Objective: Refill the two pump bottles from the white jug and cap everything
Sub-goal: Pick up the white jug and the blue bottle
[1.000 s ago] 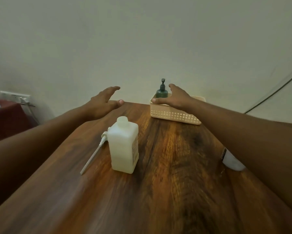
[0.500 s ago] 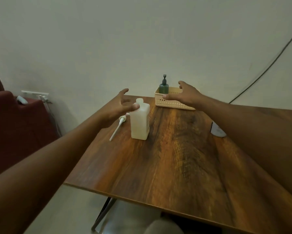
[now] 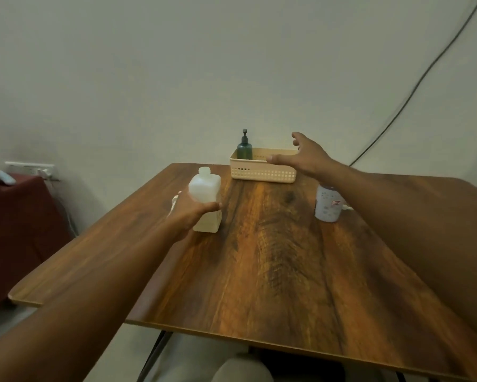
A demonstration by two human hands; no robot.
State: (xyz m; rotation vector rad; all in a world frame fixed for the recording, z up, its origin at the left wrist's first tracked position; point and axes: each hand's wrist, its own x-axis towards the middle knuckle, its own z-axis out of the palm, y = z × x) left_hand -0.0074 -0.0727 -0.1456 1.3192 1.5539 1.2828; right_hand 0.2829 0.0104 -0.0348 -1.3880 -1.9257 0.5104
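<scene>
Here we had both hands out over the wooden table [image 3: 259,271].
Leftmost stood a maroon chair [image 3: 19,230]; our left hand [image 3: 193,210] gripped the uncapped white jug [image 3: 205,199], fingers wrapped round it. The green pump bottle [image 3: 244,150] stood in the beige basket [image 3: 262,173]; our right hand [image 3: 306,155] hovered there, fingers spread. The printed bottle's [image 3: 326,206] label was unreadable.

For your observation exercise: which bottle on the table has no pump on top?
The square translucent white bottle gripped by the left hand; its neck is open. The dark green bottle keeps its pump.
</scene>
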